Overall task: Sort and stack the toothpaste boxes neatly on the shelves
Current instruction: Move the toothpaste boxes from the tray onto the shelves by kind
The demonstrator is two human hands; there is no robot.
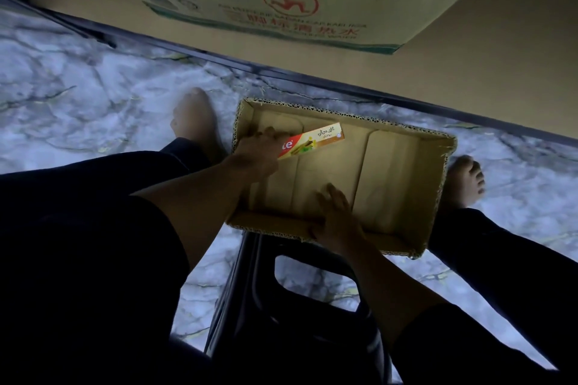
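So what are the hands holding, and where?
The left hand grips the toothpaste box by its red end; the right hand holds the cardboard tray by its near wall.

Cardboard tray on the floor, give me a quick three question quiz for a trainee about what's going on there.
1. How many items are in the cardboard tray?
2. Which grips the toothpaste box: A, the left hand, or B, the right hand?
3. True or false: the right hand is lifting a second box.

Key: 1, one; 2, A; 3, false, it holds the tray's near rim.
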